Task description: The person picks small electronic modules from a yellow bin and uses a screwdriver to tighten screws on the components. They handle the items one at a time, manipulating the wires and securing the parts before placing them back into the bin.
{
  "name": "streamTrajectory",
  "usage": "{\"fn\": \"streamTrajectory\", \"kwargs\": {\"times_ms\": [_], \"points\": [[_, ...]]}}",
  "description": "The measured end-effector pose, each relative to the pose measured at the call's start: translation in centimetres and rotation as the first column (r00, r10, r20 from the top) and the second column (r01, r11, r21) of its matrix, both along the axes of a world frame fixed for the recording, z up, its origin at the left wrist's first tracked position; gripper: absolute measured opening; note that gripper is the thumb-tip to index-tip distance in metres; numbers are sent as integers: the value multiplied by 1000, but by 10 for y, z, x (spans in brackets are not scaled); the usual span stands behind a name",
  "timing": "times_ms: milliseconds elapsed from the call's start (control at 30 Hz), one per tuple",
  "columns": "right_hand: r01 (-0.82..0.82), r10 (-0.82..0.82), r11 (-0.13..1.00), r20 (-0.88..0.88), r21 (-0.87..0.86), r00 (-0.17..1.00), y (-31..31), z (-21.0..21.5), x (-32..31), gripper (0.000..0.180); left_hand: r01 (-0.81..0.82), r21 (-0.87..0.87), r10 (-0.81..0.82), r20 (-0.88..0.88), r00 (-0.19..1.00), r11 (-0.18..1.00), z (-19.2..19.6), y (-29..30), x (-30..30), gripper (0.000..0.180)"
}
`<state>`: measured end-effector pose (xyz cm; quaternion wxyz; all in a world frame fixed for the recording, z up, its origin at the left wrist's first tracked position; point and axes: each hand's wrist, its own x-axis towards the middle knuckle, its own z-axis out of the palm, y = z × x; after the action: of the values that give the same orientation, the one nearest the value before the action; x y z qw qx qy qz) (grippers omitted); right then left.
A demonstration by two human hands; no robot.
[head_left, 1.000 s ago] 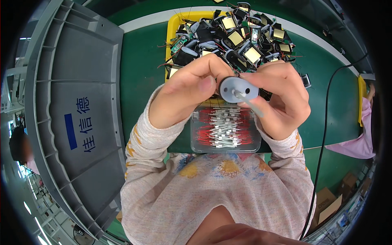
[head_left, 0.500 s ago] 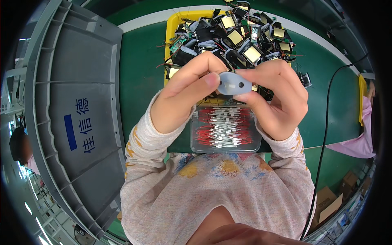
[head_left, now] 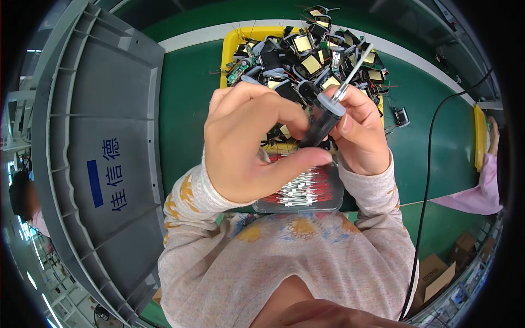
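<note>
Both hands are up close together over the middle of the green table (head_left: 188,98), and the action is all at the fingertips. The right hand (head_left: 361,136) is clenched around a black-handled screwdriver (head_left: 322,117), its grey collar and metal shaft slanting up and away toward the table's far right corner, handle end angling down toward the left hand. The left hand (head_left: 251,145) curls in from the other side, thumb stretched across beneath the handle's lower end and fingers arched over it; whether they pinch a small part there I cannot tell, it is hidden. Just beyond the hands sits the yellow tray (head_left: 229,46) heaped with black-and-gold wound components (head_left: 303,60). Below them, toward the near edge, a clear box of red-and-white wire pieces (head_left: 306,188). A grey crate lid (head_left: 98,136) leans along the left edge.
</note>
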<state>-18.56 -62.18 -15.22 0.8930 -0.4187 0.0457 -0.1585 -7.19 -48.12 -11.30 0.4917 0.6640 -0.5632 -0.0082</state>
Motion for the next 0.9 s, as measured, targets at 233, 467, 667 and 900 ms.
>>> {"fn": "streamTrajectory", "kwargs": {"times_ms": [233, 467, 667, 900], "points": [[242, -249, 948, -6, -207, 969, -4, 21, -7, 57, -246, 60, 233, 170, 958, 967, -4, -45, 91, 14], [334, -354, 888, -7, -317, 935, -11, 23, -44, 42, -811, 187, 344, 836, 427, 554, -111, -112, 259, 17], [433, -503, 773, -31, -464, 864, -17, 23, -72, 32, -730, 537, 160, 748, 644, 423, -95, -126, 243, 21], [306, -806, 426, -203, -851, 557, -55, -12, -129, 22, 114, 513, -414, 521, 746, 851, -2, -112, 108, 19]]}}
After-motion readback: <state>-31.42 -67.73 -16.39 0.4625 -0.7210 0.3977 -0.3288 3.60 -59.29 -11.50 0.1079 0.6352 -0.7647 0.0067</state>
